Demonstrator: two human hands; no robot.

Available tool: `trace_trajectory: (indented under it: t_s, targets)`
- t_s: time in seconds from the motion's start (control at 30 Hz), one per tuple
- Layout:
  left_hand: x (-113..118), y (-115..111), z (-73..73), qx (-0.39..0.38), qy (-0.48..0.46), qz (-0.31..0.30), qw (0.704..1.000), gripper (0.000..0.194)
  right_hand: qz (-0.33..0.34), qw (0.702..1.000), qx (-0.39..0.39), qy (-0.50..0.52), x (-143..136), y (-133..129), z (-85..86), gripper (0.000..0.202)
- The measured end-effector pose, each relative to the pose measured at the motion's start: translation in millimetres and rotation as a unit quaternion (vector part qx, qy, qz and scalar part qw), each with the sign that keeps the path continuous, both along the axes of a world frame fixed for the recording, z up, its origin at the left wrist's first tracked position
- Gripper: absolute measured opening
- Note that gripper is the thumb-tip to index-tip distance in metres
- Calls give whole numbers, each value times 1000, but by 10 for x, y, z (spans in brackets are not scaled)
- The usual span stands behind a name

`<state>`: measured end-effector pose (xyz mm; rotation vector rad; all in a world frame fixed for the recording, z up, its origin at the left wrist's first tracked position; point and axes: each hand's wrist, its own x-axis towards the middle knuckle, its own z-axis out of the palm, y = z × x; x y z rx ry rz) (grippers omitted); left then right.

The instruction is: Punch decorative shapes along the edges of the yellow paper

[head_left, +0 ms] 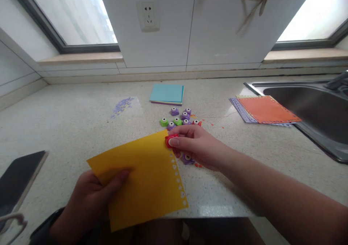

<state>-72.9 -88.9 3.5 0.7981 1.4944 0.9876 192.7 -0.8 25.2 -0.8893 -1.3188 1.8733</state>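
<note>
My left hand (95, 194) grips a sheet of yellow paper (144, 176) by its lower left side, thumb on top and fingers beneath. Small punched shapes run in a row along the sheet's right edge. At its upper right corner, my right hand (198, 143) pinches a red craft punch (169, 141) set over the paper's edge, with the thumb on its white button. Just beyond lie several small punches, among them a green one (164, 121), a purple one (174, 111) and another red one (196, 122). A purple punch (188, 159) sits partly hidden beside my right hand.
Blue sheets (167, 93) lie stacked near the wall. Orange paper (268, 109) with punched edges rests on other sheets, overhanging the sink (320, 118). Purple paper bits (122, 106) are scattered on the left, and a dark flat device (20, 179) lies at the left edge.
</note>
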Motion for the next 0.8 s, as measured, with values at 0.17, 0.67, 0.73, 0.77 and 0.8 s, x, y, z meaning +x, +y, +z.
trace_trajectory:
  t_s: [0.17, 0.67, 0.73, 0.77, 0.8]
  targets:
    - [71, 6, 78, -6, -8, 13, 1000, 30, 8, 1000, 7, -26, 7, 2, -7, 27]
    - [86, -2, 107, -3, 15, 18, 1000, 29, 2, 998, 8, -69, 5, -1, -2, 35]
    - [90, 2, 120, -2, 16, 10, 1000, 33, 0, 998, 6, -65, 4, -1, -14, 35]
    - [102, 2, 133, 0, 16, 12, 1000, 34, -1, 998, 5, -62, 4, -1, -23, 35]
    - [118, 0, 149, 4, 16, 18, 1000, 34, -1, 998, 5, -60, 4, 0, -31, 35]
